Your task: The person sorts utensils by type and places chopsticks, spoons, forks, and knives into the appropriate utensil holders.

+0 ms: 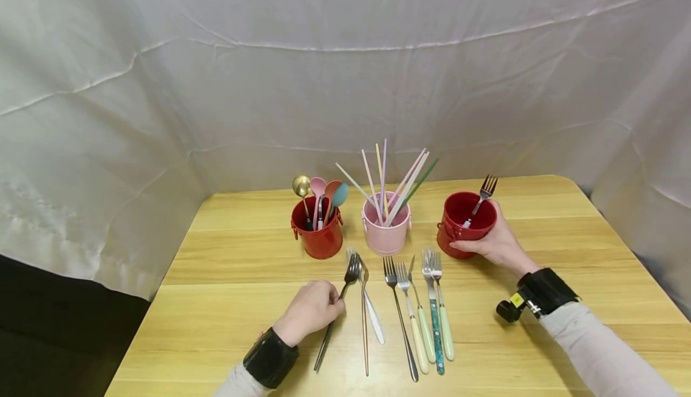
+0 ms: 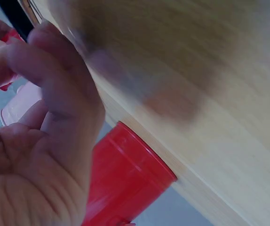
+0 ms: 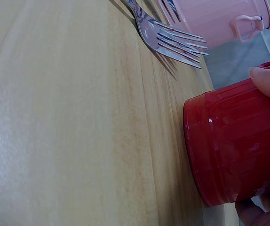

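Observation:
My left hand (image 1: 330, 307) lies on the table with its fingers curled round the handle of a black fork (image 1: 351, 265), whose tines point away from me. In the left wrist view the hand (image 2: 41, 117) is blurred and the fork cannot be made out. My right hand (image 1: 488, 240) grips the side of a red bucket (image 1: 464, 229) at the right, thumb on the near wall; a silver fork (image 1: 486, 190) stands in it. The right wrist view shows that bucket (image 3: 234, 141) upright on the wood, with my thumb (image 3: 269, 82) against it.
A red bucket with spoons (image 1: 318, 235) and a pink bucket with pastel chopsticks (image 1: 385, 232) stand mid-table. Several forks (image 1: 426, 307) and a spoon (image 1: 369, 304) lie in a row in front of them. White cloth hangs behind the wooden table (image 1: 567, 229).

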{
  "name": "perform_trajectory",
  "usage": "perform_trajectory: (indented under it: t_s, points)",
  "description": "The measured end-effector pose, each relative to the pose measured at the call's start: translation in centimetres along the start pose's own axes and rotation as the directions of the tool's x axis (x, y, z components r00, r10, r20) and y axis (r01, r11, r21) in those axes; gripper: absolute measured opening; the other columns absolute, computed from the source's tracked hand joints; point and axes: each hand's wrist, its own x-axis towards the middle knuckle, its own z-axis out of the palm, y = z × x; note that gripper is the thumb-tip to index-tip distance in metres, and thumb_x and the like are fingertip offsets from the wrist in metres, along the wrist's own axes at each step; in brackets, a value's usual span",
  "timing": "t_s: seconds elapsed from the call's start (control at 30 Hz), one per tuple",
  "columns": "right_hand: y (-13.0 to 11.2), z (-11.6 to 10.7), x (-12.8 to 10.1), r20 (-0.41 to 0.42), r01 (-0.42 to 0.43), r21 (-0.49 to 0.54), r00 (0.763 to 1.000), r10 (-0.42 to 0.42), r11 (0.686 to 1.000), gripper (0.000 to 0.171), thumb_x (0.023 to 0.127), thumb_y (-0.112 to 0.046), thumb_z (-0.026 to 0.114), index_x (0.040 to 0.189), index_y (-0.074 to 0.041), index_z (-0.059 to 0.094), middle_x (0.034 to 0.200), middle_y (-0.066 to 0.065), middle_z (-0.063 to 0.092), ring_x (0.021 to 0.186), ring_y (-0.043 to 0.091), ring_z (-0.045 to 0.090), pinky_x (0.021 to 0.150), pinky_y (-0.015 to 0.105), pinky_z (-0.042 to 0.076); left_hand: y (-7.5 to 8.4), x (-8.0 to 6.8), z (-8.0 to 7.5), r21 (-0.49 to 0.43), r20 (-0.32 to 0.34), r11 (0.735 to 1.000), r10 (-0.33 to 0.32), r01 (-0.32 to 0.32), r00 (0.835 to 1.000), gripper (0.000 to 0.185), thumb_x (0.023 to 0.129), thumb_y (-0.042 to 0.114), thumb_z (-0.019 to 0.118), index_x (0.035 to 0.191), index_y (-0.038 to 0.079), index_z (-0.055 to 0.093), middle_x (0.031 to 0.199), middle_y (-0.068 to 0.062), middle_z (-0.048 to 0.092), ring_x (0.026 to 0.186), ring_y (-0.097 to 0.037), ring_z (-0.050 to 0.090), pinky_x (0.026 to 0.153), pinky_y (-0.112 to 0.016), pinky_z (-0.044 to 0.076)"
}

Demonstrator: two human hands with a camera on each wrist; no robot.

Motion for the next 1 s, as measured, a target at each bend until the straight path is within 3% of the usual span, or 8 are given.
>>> perform_trajectory:
  t_s: [0.27, 0.57, 0.87, 1.0]
  points:
    - [-0.3, -0.2, -0.1, 0.008, -0.008, 0.0, 1.0, 0.008, 1.0, 0.103, 0.074, -0.013, 0.09, 0.151, -0.005, 0.02, 0.148, 0.021, 0.042, 0.123, 0.008, 0.04, 0.089, 0.005, 0.042, -0.5, -0.3, -0.6, -0.11, -0.006, 0.993, 0.037, -0.037, 0.999, 0.016, 0.089, 0.011, 0.068, 0.073, 0.008, 0.064, 0.063, 0.005, 0.055, 0.056, -0.008, 0.05, 0.053, -0.021, 0.039]
    - [-0.3, -0.1, 0.0, 0.004, 0.003, -0.007, 1.0, -0.003, 1.0, 0.103, 0.074, -0.012, 0.09, 0.151, -0.005, 0.021, 0.148, 0.02, 0.043, 0.124, 0.01, 0.041, 0.089, 0.005, 0.041, -1.1, -0.5, -0.6, -0.167, 0.036, 0.986, 0.026, -0.019, 0.999, 0.012, 0.09, 0.01, 0.065, 0.079, 0.006, 0.063, 0.063, 0.003, 0.06, 0.05, -0.006, 0.058, 0.053, -0.021, 0.044]
    - [-0.3, -0.1, -0.1, 0.01, -0.004, -0.009, 1.0, 0.004, 1.0, 0.105, 0.074, -0.01, 0.09, 0.152, -0.004, 0.02, 0.149, 0.022, 0.043, 0.128, 0.023, 0.042, 0.089, 0.007, 0.041, -1.1, -0.6, -0.8, -0.135, 0.021, 0.99, 0.033, -0.03, 0.999, 0.006, 0.089, 0.008, 0.065, 0.084, 0.006, 0.062, 0.066, 0.003, 0.059, 0.054, -0.005, 0.053, 0.053, -0.02, 0.043]
    - [-0.1, 0.0, 0.0, 0.005, -0.007, -0.003, 1.0, 0.007, 1.0, 0.105, 0.074, -0.012, 0.09, 0.152, -0.004, 0.02, 0.148, 0.021, 0.043, 0.127, 0.02, 0.043, 0.09, 0.007, 0.041, -1.0, -0.6, -0.9, -0.158, 0.02, 0.987, 0.033, -0.029, 0.999, 0.005, 0.09, 0.008, 0.064, 0.086, 0.006, 0.06, 0.066, 0.003, 0.057, 0.053, -0.005, 0.056, 0.052, -0.021, 0.044]
